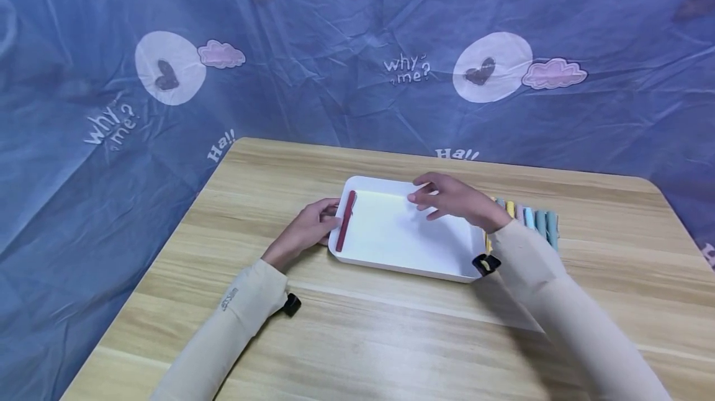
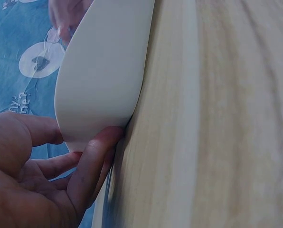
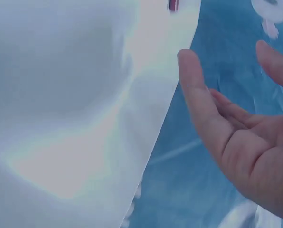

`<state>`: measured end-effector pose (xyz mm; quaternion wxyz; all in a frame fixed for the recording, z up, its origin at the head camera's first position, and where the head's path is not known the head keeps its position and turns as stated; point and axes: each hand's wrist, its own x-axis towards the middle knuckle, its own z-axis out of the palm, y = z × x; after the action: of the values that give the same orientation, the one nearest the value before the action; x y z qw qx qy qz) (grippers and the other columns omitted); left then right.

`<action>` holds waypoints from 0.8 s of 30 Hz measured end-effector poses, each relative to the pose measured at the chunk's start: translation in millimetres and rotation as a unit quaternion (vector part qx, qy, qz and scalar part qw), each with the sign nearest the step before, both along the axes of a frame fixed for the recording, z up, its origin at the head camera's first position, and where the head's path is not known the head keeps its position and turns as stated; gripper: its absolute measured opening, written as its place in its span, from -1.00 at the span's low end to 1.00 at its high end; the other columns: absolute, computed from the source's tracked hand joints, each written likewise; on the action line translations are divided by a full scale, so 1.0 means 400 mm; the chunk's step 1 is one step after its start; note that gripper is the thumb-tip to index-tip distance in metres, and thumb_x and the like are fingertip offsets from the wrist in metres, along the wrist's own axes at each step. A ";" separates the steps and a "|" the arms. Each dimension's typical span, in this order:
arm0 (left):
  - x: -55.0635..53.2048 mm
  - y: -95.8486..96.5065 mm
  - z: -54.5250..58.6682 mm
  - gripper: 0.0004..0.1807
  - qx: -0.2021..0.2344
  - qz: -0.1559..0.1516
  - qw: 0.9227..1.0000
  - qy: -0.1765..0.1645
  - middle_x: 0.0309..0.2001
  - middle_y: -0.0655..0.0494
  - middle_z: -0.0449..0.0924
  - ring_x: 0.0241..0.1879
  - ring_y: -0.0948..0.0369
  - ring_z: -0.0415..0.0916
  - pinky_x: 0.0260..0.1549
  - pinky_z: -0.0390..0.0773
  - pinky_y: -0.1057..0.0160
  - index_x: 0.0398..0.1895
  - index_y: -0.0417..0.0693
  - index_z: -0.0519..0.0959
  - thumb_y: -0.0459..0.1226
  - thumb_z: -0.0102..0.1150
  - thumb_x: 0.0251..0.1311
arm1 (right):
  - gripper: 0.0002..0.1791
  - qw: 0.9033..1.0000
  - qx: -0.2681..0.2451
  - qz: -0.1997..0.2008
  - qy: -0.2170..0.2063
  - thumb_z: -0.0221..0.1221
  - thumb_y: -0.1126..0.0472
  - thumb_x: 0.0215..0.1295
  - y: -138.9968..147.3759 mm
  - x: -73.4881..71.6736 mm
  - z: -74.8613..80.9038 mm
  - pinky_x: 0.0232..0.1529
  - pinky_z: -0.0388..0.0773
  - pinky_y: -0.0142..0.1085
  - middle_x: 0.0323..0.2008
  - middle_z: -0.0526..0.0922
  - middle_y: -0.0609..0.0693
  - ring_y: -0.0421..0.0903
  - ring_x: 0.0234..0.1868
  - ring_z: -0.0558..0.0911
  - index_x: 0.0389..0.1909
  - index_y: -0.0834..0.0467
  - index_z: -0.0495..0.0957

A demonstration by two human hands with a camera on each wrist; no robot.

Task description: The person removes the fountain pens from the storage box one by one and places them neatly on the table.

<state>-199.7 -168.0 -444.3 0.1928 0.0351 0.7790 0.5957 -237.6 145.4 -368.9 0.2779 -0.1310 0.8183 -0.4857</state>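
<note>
A white rectangular tray (image 1: 413, 267) lies on the wooden table. Along its left end, inside, rests a slim dark red stick that looks like a pen (image 1: 346, 221); only its tip shows at the top of the right wrist view. My left hand (image 1: 313, 224) holds the tray's left end, with thumb and fingers against the rim and outer wall in the left wrist view. Over the tray's far right part hovers my right hand (image 1: 447, 196), fingers spread and loosely bent, nothing in them.
Right of the tray, partly behind my right forearm, several coloured sticks (image 1: 540, 222) in yellow, purple, light blue and teal lie side by side. A blue printed cloth (image 1: 346, 66) hangs behind the table (image 1: 391, 339).
</note>
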 end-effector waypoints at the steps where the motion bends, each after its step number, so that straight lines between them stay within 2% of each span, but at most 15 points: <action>1: 0.000 0.000 0.000 -0.42 0.002 -0.001 1.000 0.000 0.36 -0.24 0.44 0.23 -0.11 0.54 -0.16 0.78 0.09 0.57 -0.21 0.24 -0.40 0.02 0.53 | -0.30 1.000 0.004 0.003 -0.002 0.17 0.15 0.56 -0.016 -0.004 -0.001 0.12 0.69 0.01 0.23 0.47 0.39 0.29 0.21 0.56 0.49 0.45 0.15; 9: -0.004 -0.003 -0.009 -0.43 0.014 -0.006 1.000 0.006 0.36 -0.27 0.43 0.24 -0.13 0.54 -0.16 0.78 0.08 0.56 -0.26 0.24 -0.41 0.00 0.54 | -0.30 0.999 0.030 0.027 -0.012 0.21 0.12 0.52 -0.123 -0.035 -0.002 0.08 0.70 0.03 0.24 0.52 0.38 0.29 0.22 0.57 0.46 0.44 0.21; 14: -0.001 -0.002 -0.008 -0.44 0.011 -0.004 1.000 0.002 0.34 -0.25 0.46 0.22 -0.11 0.55 -0.17 0.79 0.09 0.55 -0.22 0.27 -0.40 0.02 0.53 | -0.30 0.998 0.041 0.025 -0.037 0.24 0.09 0.50 -0.178 -0.046 -0.024 0.08 0.71 0.00 0.28 0.52 0.32 0.23 0.22 0.58 0.44 0.41 0.24; 18: -0.002 -0.003 -0.012 -0.44 0.008 -0.001 1.000 0.003 0.32 -0.25 0.46 0.23 -0.11 0.55 -0.17 0.79 0.09 0.54 -0.21 0.29 -0.40 0.03 0.53 | -0.34 0.997 0.059 0.019 -0.039 0.26 0.09 0.48 -0.224 -0.047 -0.046 0.01 0.74 -0.07 0.21 0.58 0.26 0.18 0.14 0.62 0.39 0.39 0.28; 24: -0.005 0.000 -0.011 -0.43 0.019 -0.002 1.000 0.004 0.31 -0.28 0.46 0.23 -0.14 0.55 -0.17 0.79 0.10 0.55 -0.25 0.27 -0.43 0.02 0.51 | -0.51 0.994 0.113 0.015 -0.001 0.27 0.09 0.48 -0.278 -0.048 -0.072 -0.15 0.76 -0.19 -0.04 0.59 0.21 0.08 -0.10 0.67 0.15 0.39 0.42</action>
<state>-201.6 -168.1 -448.7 0.1902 0.0426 0.7680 0.6100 -256.8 34.1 -397.8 0.2993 -0.1111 0.8653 -0.3864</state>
